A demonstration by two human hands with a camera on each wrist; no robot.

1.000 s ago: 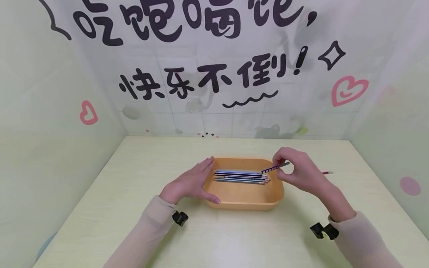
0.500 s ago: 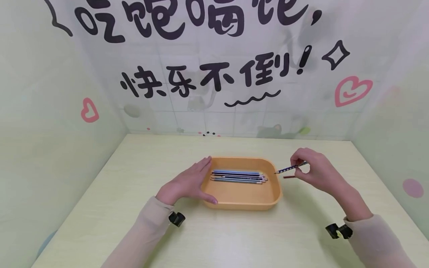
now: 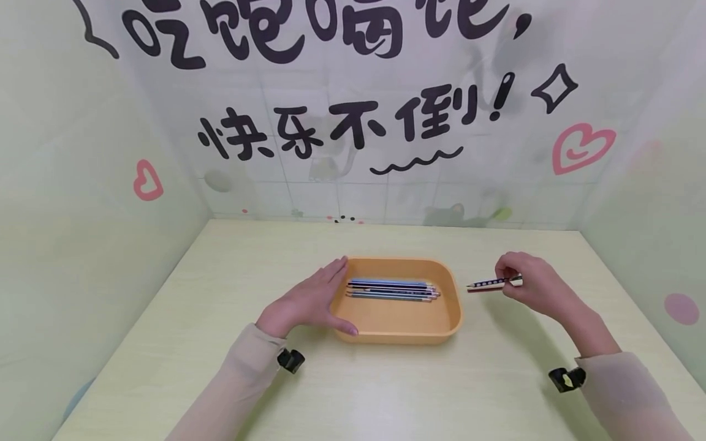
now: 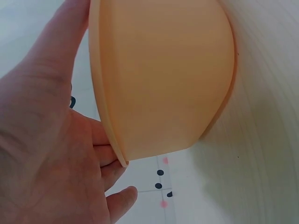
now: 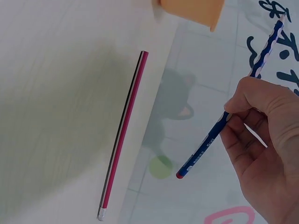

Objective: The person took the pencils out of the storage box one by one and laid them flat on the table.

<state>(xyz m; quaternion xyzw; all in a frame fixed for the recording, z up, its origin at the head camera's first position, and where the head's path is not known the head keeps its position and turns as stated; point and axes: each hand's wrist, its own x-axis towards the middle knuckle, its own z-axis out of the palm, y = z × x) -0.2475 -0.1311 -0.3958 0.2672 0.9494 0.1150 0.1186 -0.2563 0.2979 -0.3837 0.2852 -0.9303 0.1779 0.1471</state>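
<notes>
My right hand pinches a dark blue pencil with pale spots and a red end, between thumb and fingers. It is held above the table, right of the orange tray. Below it on the tabletop lies a red-and-black striped pencil with a white end; in the head view the two pencils nearly overlap. My left hand rests against the tray's left end, thumb and fingers spread along the rim. Inside the tray, several blue, dark and grey pencils lie side by side.
The pale wooden table meets a back wall sheet printed with dark lettering and small pictures. Side panels stand at left and right. A black wrist camera sits at the left cuff and another black camera at the right.
My right hand has moved right from over the tray, then lower, bringing the blue pencil close above the striped one. My left hand stays at the tray's end.
</notes>
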